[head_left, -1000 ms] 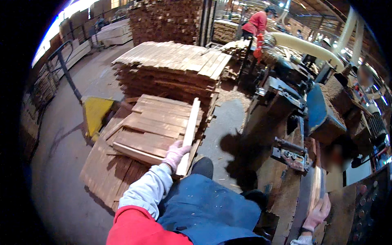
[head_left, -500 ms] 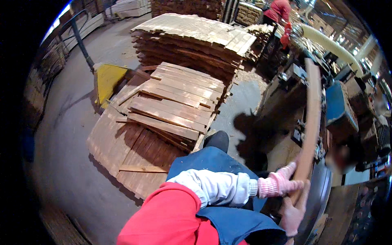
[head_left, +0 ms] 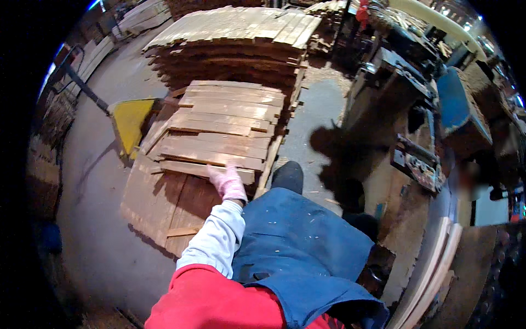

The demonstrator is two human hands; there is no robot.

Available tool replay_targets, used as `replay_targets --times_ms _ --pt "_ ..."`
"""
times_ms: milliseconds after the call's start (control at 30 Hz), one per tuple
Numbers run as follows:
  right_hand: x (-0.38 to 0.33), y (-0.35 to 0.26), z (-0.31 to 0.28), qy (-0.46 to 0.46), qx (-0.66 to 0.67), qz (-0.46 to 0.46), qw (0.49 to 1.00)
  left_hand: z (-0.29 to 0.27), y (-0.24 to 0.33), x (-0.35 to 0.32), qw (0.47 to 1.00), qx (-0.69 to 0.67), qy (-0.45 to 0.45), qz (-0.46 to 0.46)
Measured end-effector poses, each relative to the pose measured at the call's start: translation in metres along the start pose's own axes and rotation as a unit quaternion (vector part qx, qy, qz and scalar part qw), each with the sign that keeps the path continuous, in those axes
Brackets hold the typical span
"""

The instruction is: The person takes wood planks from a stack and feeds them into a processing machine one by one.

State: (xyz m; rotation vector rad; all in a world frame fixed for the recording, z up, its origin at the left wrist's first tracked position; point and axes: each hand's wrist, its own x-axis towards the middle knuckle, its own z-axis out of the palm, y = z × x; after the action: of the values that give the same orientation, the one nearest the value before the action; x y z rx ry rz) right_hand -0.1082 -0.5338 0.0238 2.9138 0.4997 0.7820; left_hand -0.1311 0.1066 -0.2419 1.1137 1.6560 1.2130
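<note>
My left hand (head_left: pixel 228 183), in a pink knit glove, reaches to the near edge of a stack of wooden boards (head_left: pixel 219 122). Its fingers look apart and lie over the nearest wooden board (head_left: pixel 181 168); a firm grip on it is not visible. The boards lie roughly side by side in uneven layers on a wider bed of planks (head_left: pixel 145 203). I cannot see my right hand. Two long pale wooden strips (head_left: pixel 433 274) lie at the lower right, beside the machine (head_left: pixel 419 159).
A taller board stack (head_left: pixel 230 27) stands behind the near one. At left is a yellow pallet jack (head_left: pixel 131 127) with a dark handle. A blue metal box (head_left: pixel 460 104) and a pale hose (head_left: pixel 438 19) are at the right. Shavings lie on the floor.
My left hand has left the long board at the machine and swung left to the stack. My right hand and that held board have gone from the right side. The view has shifted.
</note>
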Motion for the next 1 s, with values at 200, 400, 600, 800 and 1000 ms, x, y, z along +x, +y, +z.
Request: replay_targets --times_ms 200,400,600,800,1000 --pt "0.105 0.008 0.096 0.151 0.142 0.165 0.964 -0.02 -0.01 0.073 0.976 0.012 0.075 -0.204" --pt "0.262 -0.009 0.168 0.129 0.359 0.123 0.916 -0.018 -0.082 0.129 0.947 -0.042 0.083 -0.309" --pt "0.228 -0.009 0.152 0.078 0.253 0.008 0.964 -0.022 -0.092 0.14 0.904 -0.29 -0.092 -0.301" --pt "0.109 -0.012 0.035 -0.018 0.114 -0.015 0.993 -0.039 -0.069 0.134 0.931 -0.171 -0.139 -0.292" --pt "0.037 -0.004 0.001 -0.017 0.039 0.006 0.999 -0.033 -0.097 0.15 0.92 -0.211 -0.117 -0.309"
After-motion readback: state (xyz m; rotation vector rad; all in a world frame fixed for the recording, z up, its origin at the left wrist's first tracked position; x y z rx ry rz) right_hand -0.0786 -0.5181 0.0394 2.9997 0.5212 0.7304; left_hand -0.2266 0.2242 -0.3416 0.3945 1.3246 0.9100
